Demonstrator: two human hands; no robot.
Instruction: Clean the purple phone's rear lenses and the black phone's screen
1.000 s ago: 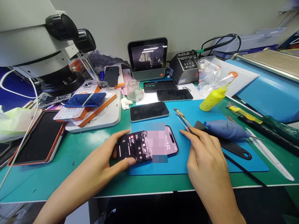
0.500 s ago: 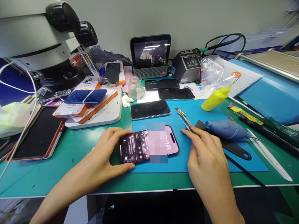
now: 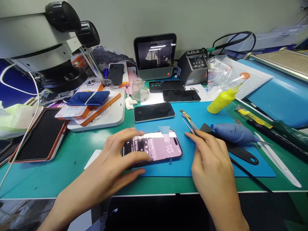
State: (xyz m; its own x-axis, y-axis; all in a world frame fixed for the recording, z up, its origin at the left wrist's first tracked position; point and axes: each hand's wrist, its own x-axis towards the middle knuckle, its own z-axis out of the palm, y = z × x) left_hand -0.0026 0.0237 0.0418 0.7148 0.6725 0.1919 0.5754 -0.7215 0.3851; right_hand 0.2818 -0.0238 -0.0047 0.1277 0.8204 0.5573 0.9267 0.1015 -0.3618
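A lit smartphone (image 3: 163, 147) lies face up on the blue mat (image 3: 163, 171), its pink lock screen showing and part of the picture masked by pale patches. Over its left end is my left hand (image 3: 120, 157), fingers apart and slightly blurred; whether a fingertip touches the glass I cannot tell. My right hand (image 3: 213, 160) rests to the right of the phone, closed on metal tweezers (image 3: 189, 125) that point away from me. Beside the tweezer tips lies a small yellow-handled tool (image 3: 186, 116). A dark phone (image 3: 154, 112) lies behind the lit one.
Right of my hand are a blue air blower (image 3: 237, 133), a black flat tool (image 3: 240, 152) and a yellow bottle (image 3: 222, 101). A microscope (image 3: 60, 54) overhangs the left side. Boxes and a blue phone (image 3: 88, 98) sit on a white plate. A glass jar (image 3: 139, 90) stands behind.
My left hand has let go of the lit phone's left end and moved right, over the screen. A white scrap shows beside my wrist. My right hand stays nearly still.
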